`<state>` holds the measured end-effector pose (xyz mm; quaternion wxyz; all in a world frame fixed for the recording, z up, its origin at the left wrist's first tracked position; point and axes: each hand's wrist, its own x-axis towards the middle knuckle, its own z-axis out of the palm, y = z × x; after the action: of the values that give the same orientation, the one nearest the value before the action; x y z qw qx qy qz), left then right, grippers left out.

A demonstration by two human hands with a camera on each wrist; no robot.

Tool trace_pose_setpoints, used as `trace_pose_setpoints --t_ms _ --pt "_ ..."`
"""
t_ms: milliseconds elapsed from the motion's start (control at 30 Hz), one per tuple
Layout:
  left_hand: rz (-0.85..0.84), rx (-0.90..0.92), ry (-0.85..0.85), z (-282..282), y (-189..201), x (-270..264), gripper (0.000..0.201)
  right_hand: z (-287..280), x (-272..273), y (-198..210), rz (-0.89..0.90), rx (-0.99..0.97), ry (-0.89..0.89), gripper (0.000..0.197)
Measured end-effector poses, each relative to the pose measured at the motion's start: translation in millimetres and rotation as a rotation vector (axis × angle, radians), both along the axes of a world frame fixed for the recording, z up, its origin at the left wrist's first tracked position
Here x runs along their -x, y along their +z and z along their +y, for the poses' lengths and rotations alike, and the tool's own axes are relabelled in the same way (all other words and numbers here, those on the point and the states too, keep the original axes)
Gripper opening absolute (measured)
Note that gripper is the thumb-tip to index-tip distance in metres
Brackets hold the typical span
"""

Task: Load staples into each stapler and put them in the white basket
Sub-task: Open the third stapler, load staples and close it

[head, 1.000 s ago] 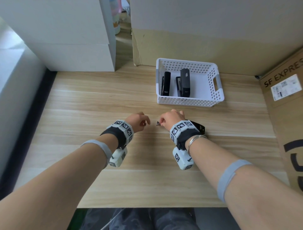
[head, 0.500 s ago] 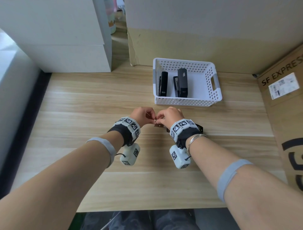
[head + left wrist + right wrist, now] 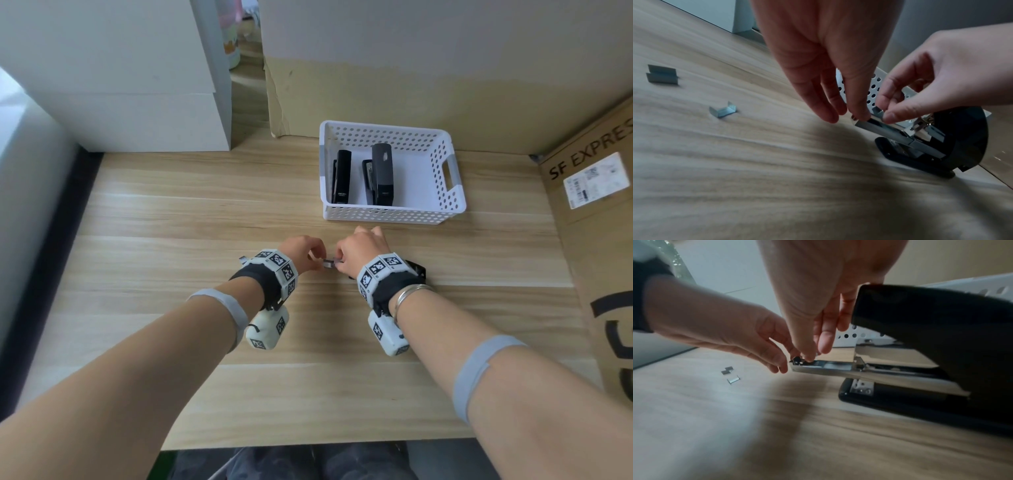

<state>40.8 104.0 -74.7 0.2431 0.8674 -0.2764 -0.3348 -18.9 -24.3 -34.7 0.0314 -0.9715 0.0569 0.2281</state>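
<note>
While the black hinged-open stapler (image 3: 931,331) sits mid-frame on the pale wood table (image 3: 171,222), right hand (image 3: 359,251) fingers pinch a small silver staple strip (image 3: 877,111) over its steel magazine (image 3: 879,129). Left hand (image 3: 301,251) fingers, nearly straight, touch the magazine tip. Loose staple strips (image 3: 722,111) lie at frame left. Beyond, upper centre-right: white perforated plastic basket (image 3: 445,178) holding two black staplers (image 3: 342,176).

A light wooden table (image 3: 171,222) fills the view, with white boxes (image 3: 120,102) stacked at its far left corner and a cardboard sheet (image 3: 394,99) standing along its back edge. A brown carton (image 3: 603,260) printed SF EXPRESS, with a white label (image 3: 594,180) stuck on it, stands along the table's right side
</note>
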Motion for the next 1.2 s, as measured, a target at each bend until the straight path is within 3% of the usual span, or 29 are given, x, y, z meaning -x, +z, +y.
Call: trace_pose_setpoints --t_ms 300,867,1000,1100,1200 --pt "-0.008 -0.010 -0.008 -2 -2 0 0.022 8 -8 -4 0.067 0.063 0.060 0.022" --pt "-0.036 -0.007 -0.043 2 -2 -4 0.021 -2 -20 -9 0.143 0.128 -0.094 0.017" --pt "-0.106 -0.076 -0.006 29 2 -19 0.025 0 -20 -9 0.119 0.120 -0.127 0.016" --pt "-0.143 -0.172 0.089 57 1 -31 0.040 7 -22 -9 0.110 0.108 -0.132 0.016" --pt "-0.154 -0.254 0.116 85 -6 -36 0.035 15 -20 -12 0.066 0.093 -0.120 0.015"
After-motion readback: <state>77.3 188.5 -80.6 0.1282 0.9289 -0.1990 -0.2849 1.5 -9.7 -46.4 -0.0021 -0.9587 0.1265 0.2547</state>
